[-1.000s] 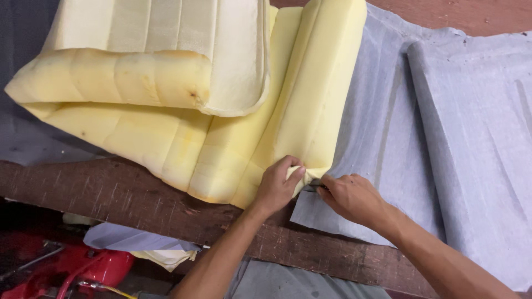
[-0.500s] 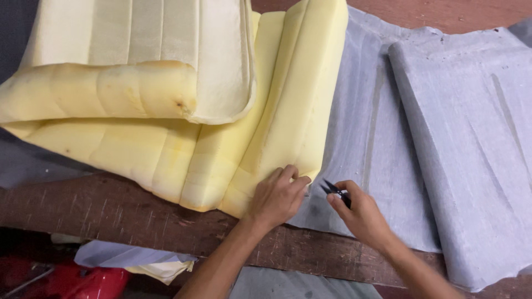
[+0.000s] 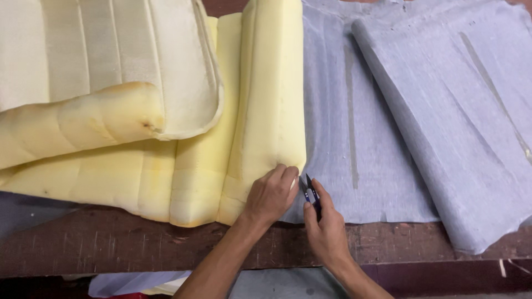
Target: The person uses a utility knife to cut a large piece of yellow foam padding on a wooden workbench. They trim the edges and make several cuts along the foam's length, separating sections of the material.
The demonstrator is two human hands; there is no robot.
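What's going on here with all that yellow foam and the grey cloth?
A person is at a wooden workbench. The left hand presses on the lower corner of a yellow foam seat cushion, where it meets the grey fabric cover spread out beside it. The right hand holds small thread snips, their tips pointing up at that corner. A second foam cushion lies on top at the left.
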